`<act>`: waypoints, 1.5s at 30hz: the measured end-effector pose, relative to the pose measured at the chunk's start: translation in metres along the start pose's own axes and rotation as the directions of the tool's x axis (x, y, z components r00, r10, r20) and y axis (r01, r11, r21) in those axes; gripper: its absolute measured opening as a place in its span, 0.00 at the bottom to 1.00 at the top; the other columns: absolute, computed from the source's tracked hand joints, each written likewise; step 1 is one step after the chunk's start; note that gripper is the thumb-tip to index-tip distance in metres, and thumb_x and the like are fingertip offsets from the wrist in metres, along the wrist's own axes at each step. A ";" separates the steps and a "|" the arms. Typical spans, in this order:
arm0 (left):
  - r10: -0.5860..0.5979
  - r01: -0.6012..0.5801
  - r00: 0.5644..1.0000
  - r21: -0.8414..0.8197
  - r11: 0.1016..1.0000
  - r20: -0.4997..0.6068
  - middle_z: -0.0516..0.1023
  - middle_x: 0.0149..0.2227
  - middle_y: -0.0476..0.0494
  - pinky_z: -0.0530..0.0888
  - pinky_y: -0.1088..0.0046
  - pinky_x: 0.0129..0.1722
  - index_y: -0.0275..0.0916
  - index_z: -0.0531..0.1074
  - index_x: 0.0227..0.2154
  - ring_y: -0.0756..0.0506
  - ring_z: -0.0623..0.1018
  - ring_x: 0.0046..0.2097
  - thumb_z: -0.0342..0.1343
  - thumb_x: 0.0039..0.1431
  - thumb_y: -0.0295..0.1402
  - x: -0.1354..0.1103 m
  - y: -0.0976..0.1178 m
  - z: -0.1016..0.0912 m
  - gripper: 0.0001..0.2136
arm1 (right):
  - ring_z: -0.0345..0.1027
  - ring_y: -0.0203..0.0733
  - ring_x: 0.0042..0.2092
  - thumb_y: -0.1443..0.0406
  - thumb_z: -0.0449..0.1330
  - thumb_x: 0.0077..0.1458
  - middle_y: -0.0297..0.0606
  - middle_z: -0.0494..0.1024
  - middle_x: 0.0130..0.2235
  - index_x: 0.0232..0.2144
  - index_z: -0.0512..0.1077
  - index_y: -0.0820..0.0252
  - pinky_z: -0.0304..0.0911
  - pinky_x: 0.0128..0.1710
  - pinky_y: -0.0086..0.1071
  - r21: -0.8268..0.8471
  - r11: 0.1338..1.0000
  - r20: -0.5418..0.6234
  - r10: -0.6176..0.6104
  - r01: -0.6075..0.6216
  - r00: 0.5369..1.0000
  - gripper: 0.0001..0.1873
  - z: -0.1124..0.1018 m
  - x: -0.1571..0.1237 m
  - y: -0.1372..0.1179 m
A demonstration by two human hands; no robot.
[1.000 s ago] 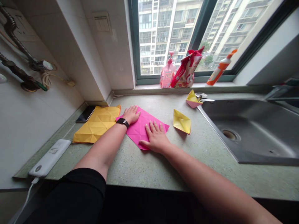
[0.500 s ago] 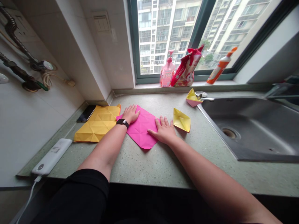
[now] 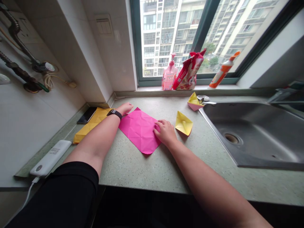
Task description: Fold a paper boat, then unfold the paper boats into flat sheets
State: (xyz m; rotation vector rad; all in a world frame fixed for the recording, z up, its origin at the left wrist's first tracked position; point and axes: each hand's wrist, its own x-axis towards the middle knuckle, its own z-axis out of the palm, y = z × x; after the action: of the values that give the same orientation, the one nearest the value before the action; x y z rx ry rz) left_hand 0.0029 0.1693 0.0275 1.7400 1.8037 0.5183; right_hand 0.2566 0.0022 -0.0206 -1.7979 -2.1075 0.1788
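A creased square of pink origami paper (image 3: 141, 131) lies flat on the counter, one corner pointing toward me. My left hand (image 3: 125, 108), with a dark band on its wrist, is at the paper's upper left edge, its fingers loosely extended and partly hidden. On the paper's right edge rests my right hand (image 3: 165, 131), fingers bent and a little apart, gripping nothing. Just right of it stands a folded yellow paper boat (image 3: 184, 123). A creased sheet of orange-yellow paper (image 3: 93, 125) lies under my left forearm, which covers part of it.
A second yellow and pink paper boat (image 3: 195, 102) sits by the metal sink (image 3: 256, 126). On the left are a dark phone (image 3: 86, 115) and a white power bank (image 3: 51, 157) with a cable. A pump bottle (image 3: 169, 74), a red bag (image 3: 189, 72) and an orange bottle (image 3: 223, 72) line the windowsill.
My left hand has slid left from the pink paper's middle to its upper left edge, uncovering more of the sheet. My right hand's fingers have gone from spread flat to bent.
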 end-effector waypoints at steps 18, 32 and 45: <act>-0.024 0.082 0.964 -0.209 0.974 0.263 0.78 0.32 0.45 0.80 0.66 0.42 0.39 0.78 0.34 0.45 0.79 0.36 0.71 0.59 0.31 -0.034 0.040 -0.077 0.06 | 0.69 0.57 0.62 0.57 0.55 0.70 0.50 0.77 0.62 0.62 0.75 0.55 0.63 0.62 0.47 0.027 1.000 -0.010 0.016 -0.016 1.000 0.24 0.000 -0.001 0.002; 0.166 -0.152 0.986 0.410 0.899 0.002 0.76 0.42 0.47 0.67 0.64 0.52 0.22 0.67 0.63 0.45 0.77 0.55 0.30 0.73 0.30 -0.145 0.070 -0.262 0.27 | 0.73 0.57 0.61 0.54 0.55 0.67 0.55 0.79 0.58 0.65 0.69 0.65 0.66 0.64 0.50 0.342 0.940 -0.192 0.058 0.011 0.980 0.31 0.016 0.007 0.013; 0.159 -0.113 0.987 0.733 0.671 0.006 0.85 0.52 0.39 0.75 0.70 0.47 0.40 0.81 0.49 0.38 0.82 0.50 0.52 0.56 0.32 -0.051 -0.039 -0.196 0.20 | 0.76 0.58 0.58 0.55 0.59 0.64 0.54 0.81 0.56 0.63 0.70 0.64 0.69 0.61 0.52 0.354 0.933 -0.209 0.016 0.060 0.978 0.30 0.027 0.013 0.022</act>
State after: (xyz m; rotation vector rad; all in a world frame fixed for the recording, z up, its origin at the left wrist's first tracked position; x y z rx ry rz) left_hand -0.1529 0.1380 0.1584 2.4175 2.0965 -0.1656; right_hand 0.2665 0.0222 -0.0501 -1.5063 -1.8102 0.3307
